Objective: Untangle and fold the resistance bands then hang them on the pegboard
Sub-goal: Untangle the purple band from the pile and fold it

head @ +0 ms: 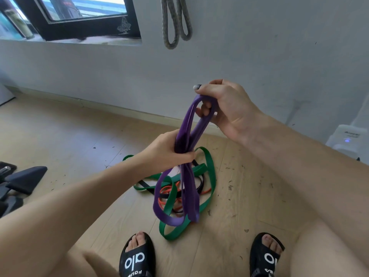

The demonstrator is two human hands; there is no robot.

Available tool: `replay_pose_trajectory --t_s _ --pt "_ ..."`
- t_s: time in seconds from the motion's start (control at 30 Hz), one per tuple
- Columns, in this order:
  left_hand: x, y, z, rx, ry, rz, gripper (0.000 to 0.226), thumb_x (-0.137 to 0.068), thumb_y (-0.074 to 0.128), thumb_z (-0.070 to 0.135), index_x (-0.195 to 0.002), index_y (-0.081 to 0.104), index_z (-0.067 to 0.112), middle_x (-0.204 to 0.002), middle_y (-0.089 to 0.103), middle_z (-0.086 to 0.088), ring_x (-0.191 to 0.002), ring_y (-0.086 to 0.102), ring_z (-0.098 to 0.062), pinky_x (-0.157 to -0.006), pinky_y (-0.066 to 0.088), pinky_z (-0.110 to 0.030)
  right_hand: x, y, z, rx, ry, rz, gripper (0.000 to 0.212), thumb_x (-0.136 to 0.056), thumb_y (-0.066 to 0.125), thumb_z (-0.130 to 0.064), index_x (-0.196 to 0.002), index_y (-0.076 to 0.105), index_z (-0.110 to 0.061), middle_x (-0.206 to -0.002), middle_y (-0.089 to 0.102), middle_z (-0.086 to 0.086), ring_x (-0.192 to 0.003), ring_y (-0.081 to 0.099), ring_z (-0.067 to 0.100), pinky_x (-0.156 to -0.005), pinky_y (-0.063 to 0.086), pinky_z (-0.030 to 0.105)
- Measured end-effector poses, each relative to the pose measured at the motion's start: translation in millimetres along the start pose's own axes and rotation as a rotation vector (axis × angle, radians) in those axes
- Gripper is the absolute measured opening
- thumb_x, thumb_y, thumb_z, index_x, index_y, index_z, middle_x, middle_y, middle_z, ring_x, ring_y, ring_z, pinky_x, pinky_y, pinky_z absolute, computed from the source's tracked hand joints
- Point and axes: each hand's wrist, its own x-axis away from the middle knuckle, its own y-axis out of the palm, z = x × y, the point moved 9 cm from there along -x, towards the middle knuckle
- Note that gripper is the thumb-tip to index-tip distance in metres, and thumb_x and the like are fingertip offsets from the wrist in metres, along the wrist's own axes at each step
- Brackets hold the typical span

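I hold a wide purple resistance band point(186, 184) up in front of me, doubled into loops. My right hand point(225, 108) grips its top loop, with fingers hooked through it. Lower down, my left hand point(169, 150) grips the bunched middle of the same band. The band's lower loops hang down to the floor. Beneath them lies a tangled pile on the wooden floor: a green band point(209, 176), a thin orange band point(165, 191) and a black band point(199, 186). A grey braided band point(175, 21) hangs in two loops on the white wall above.
A dark-framed window point(79, 19) sits at the upper left. Black exercise equipment point(22, 180) stands at the left edge. A white appliance point(347, 140) with a blue light is at the right wall. My feet in black slides point(137, 258) stand near the pile.
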Motion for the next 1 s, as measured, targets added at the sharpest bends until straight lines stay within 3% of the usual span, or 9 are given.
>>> replay_pose_trajectory --t_s 0.13,0.23,0.4,0.47,0.6,0.73,0.8,0.9,1.0 --pt "0 9 -19 -0.117 -0.05 -0.059 0.018 -0.088 0.071 0.019 -0.1 0.062 0.028 -0.095 0.07 -0.006 -0.09 0.07 -0.025 -0.085 0.06 -0.048 -6 -11 -7 -0.099 0.016 0.051 0.004 -0.089 0.067 -0.008 -0.088 0.063 -0.008 -0.055 0.046 0.002 -0.05 0.047 0.017 -0.067 0.053 0.034" --pt "3 6 -33 -0.078 -0.133 -0.103 0.023 -0.093 0.061 0.029 -0.115 0.057 0.03 -0.097 0.071 -0.004 -0.092 0.073 -0.021 -0.09 0.059 -0.047 -12 -30 -9 -0.15 0.04 0.117 0.007 -0.091 0.064 -0.009 -0.085 0.065 -0.011 -0.055 0.047 0.001 -0.048 0.049 0.016 -0.067 0.055 0.033" --pt "6 -19 -23 -0.123 -0.112 -0.114 0.02 -0.097 0.065 0.038 -0.097 0.065 0.018 -0.071 0.067 0.011 -0.066 0.065 -0.008 -0.07 0.057 -0.037 -21 -63 4 -0.144 0.131 0.181 0.008 -0.093 0.064 -0.015 -0.084 0.066 -0.016 -0.06 0.048 0.002 -0.054 0.05 0.016 -0.077 0.055 0.035" --pt "9 -34 -17 -0.133 -0.095 -0.092 0.023 -0.099 0.063 0.039 -0.094 0.066 0.017 -0.072 0.066 0.006 -0.067 0.064 -0.012 -0.072 0.058 -0.045 -23 -68 14 -0.091 0.189 0.123 0.01 -0.093 0.064 -0.019 -0.084 0.065 -0.018 -0.062 0.048 0.0 -0.058 0.054 0.016 -0.088 0.055 0.038" --pt "18 -52 -9 -0.115 -0.084 -0.047 0.041 -0.087 0.062 0.059 -0.09 0.065 0.018 -0.081 0.068 -0.012 -0.079 0.066 -0.036 -0.081 0.056 -0.055 -23 -68 41 0.329 0.33 -0.07 0.019 -0.097 0.062 -0.035 -0.091 0.062 -0.016 -0.075 0.057 0.001 -0.077 0.062 0.02 -0.098 0.055 0.045" --pt "20 -56 -18 -0.14 -0.103 -0.085 0.027 -0.097 0.063 0.044 -0.085 0.062 0.02 -0.066 0.06 0.011 -0.062 0.058 -0.011 -0.063 0.05 -0.032 -30 -53 35 0.871 0.04 0.029 0.035 -0.096 0.062 -0.025 -0.129 0.055 -0.017 -0.11 0.067 0.005 -0.104 0.066 0.022 -0.098 0.052 0.044" --pt "21 -56 -20 -0.196 -0.103 -0.103 0.025 -0.098 0.062 0.041 -0.083 0.061 0.021 -0.064 0.06 0.015 -0.06 0.054 -0.005 -0.06 0.043 -0.021 -17 -7 33 0.779 -0.063 -0.195 0.042 -0.097 0.057 -0.021 -0.138 0.051 -0.026 -0.121 0.065 -0.002 -0.114 0.061 0.012 -0.099 0.049 0.032" --pt "23 -56 -23 -0.215 -0.108 -0.128 0.02 -0.096 0.066 0.042 -0.086 0.064 0.024 -0.068 0.065 0.012 -0.062 0.055 -0.005 -0.06 0.046 -0.022 17 54 63 0.812 -0.003 -0.583 0.069 -0.087 0.066 -0.017 -0.149 0.042 -0.032 -0.136 0.057 -0.01 -0.12 0.058 0.004 -0.092 0.048 0.014" --pt "26 -57 -32 -0.213 -0.122 -0.151 0.031 -0.088 0.066 0.053 -0.099 0.069 0.024 -0.084 0.073 -0.001 -0.071 0.063 -0.012 -0.071 0.054 -0.035 24 71 90 1.062 -0.115 -0.618 0.085 -0.074 0.078 -0.019 -0.15 0.04 -0.026 -0.135 0.056 -0.007 -0.119 0.056 0.01 -0.1 0.048 0.025"
